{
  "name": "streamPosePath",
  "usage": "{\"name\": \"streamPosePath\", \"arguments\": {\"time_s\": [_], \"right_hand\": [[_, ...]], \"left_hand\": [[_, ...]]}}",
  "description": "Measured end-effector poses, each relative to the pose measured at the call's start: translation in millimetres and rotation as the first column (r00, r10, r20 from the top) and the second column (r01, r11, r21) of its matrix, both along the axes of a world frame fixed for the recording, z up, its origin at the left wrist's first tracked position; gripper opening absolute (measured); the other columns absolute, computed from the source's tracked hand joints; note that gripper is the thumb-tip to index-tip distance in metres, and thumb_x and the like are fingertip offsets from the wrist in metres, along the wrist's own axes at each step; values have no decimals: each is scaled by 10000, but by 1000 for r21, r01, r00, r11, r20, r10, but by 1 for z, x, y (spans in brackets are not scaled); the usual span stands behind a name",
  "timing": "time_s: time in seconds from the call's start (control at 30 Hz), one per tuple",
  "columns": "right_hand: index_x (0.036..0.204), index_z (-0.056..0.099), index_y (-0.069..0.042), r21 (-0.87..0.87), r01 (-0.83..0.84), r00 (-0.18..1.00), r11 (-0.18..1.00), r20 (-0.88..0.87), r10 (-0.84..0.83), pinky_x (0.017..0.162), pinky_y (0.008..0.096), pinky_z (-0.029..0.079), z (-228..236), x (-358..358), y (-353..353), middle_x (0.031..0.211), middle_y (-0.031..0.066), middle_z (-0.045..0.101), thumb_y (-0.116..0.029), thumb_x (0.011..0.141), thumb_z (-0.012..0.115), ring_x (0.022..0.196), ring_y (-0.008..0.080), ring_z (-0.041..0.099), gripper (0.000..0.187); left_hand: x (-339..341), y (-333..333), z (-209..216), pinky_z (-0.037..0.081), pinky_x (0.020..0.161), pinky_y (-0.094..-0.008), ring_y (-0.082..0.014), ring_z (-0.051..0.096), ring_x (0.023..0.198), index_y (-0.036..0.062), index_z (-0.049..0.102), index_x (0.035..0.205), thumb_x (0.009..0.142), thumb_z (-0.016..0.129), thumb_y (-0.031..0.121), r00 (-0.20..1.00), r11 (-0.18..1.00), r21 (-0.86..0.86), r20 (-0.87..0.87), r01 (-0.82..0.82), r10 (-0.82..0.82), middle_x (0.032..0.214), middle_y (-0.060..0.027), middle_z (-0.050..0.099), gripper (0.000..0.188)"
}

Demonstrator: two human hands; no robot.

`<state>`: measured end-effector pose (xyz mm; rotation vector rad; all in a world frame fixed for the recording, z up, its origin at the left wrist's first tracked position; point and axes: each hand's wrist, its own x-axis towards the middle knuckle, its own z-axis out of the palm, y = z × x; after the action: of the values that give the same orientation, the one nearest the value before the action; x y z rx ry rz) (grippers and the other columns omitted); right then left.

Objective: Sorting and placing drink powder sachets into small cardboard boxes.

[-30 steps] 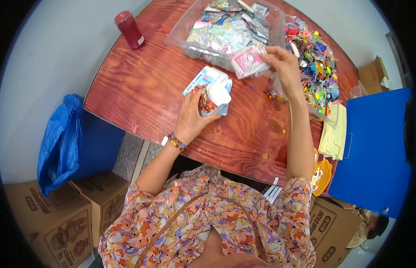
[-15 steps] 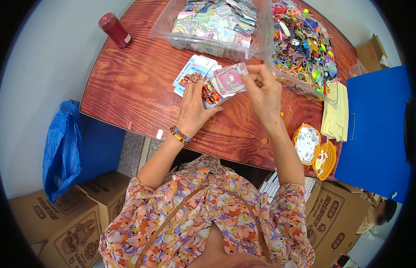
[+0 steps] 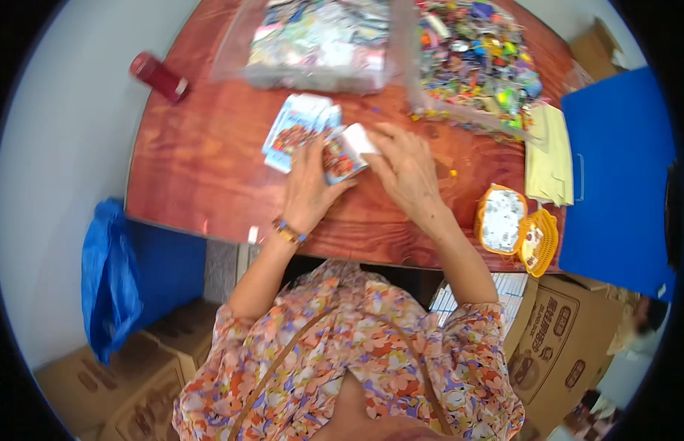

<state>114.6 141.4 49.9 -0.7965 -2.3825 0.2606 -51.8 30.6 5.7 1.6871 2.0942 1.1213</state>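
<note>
My left hand (image 3: 309, 187) is closed round a small printed carton (image 3: 339, 160), pressing it down on the red-brown wooden table (image 3: 232, 162). At the carton's upper right end, a white flap (image 3: 359, 138) stands out. My right hand (image 3: 409, 170) has its thumb and fingers closed on that end, beside the flap. The pink card packet is out of sight now; whether it lies inside the carton I cannot tell. Just left of my left hand lie several flat light-blue cartons (image 3: 289, 132) in an overlapping pile.
Clear bins of small packets (image 3: 320, 44) and colourful trinkets (image 3: 474, 59) stand at the back. A dark red bottle (image 3: 160, 76) is far left. Right are yellow paper sheets (image 3: 548, 158) and an orange basket (image 3: 501, 219) of small white pieces. A blue bag (image 3: 110, 279) hangs left.
My right hand has come down and left to the carton's end. The pink packet it held has gone from view, and a white flap shows there. The whole view has shifted slightly.
</note>
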Motion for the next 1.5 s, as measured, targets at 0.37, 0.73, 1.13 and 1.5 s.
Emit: {"name": "streamPosePath", "arguments": {"time_s": [0.37,0.73,1.13,1.5], "right_hand": [[1054,718,-98,-339,293,925,894,335,-176,779,436,534,5,58,206,962,130,724,-278,879,644,897,299,699,262],[838,665,-25,-328,156,852,932,522,41,684,363,502,-15,39,242,719,95,665,-164,833,638,686,218,647,142],[1045,688,-12,-799,-280,942,532,-336,-11,489,179,445,55,36,105,846,44,717,-145,981,611,579,29,582,166],[1068,650,10,-771,-362,823,525,-528,-208,560,194,517,38,26,80,900,51,686,-99,1003,575,681,66,657,147]], "left_hand": [[10,16,8,456,950,-451,-390,516,1124,-11,413,1406,691,885,243,998,997,-32,-4,66,-66,1230,-214,515,894],[14,29,2,474,892,-439,-376,540,1064,-7,429,1381,705,880,255,996,997,11,47,74,-75,1145,-194,517,854],[27,47,9,488,834,-451,-364,559,1002,5,450,1362,668,891,285,993,993,23,-33,115,-114,1086,-176,544,869],[42,55,-1,494,824,-460,-369,573,992,0,457,1340,643,902,282,988,987,-58,-9,152,-152,1068,-182,547,874]]}}
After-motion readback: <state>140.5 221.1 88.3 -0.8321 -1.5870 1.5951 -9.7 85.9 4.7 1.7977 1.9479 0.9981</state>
